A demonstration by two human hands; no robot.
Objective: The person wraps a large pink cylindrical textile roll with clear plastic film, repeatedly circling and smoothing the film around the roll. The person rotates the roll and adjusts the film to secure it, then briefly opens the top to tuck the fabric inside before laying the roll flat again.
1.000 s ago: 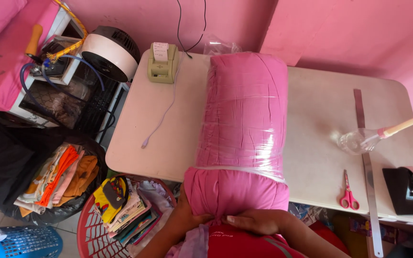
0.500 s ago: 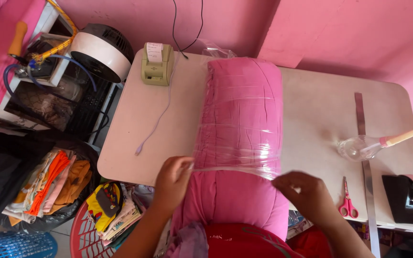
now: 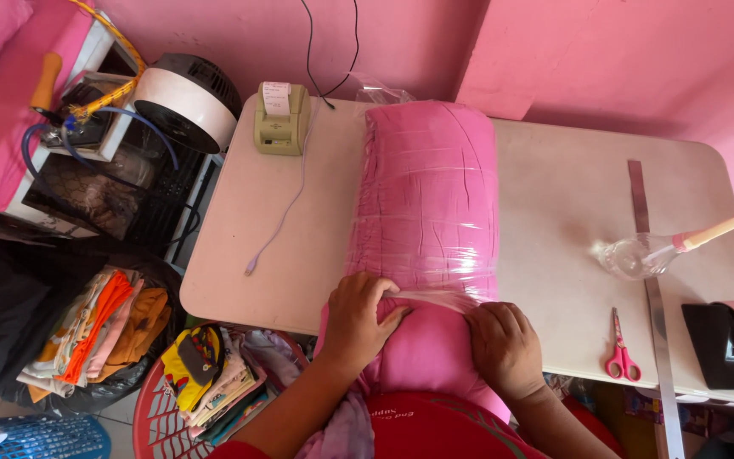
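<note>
Head view, looking down on one white counter (image 3: 554, 204) set against a pink wall. One pink bundle (image 3: 431, 195), wrapped in clear film, lies lengthwise across the counter's middle, its far end near the wall and its near end hanging over the front edge toward the person. Two hands work at the film's near edge: the left hand (image 3: 358, 319) has its fingers curled and pinching the film rim on the bundle's left side; the right hand (image 3: 503, 344) is bent into a loose fist, knuckles up, pressed on the bundle's right side at the same rim. Whether the right hand's fingertips grip the film cannot be told, since they are tucked under. On the counter also: one beige printer (image 3: 280, 119) at the far left corner with one thin cable (image 3: 286, 208) trailing from it; one clear bottle (image 3: 639, 255) lying on its side; one metal ruler (image 3: 652, 289) running front to back; one pair of pink scissors (image 3: 620, 348); one black tape dispenser (image 3: 728, 340), cut off by the right edge. Left of the counter stand one round fan (image 3: 184, 98) and one red basket (image 3: 163, 416) of folded cloth, partly out of frame. The bundle's lower end is hidden behind the hands and a red garment.
</note>
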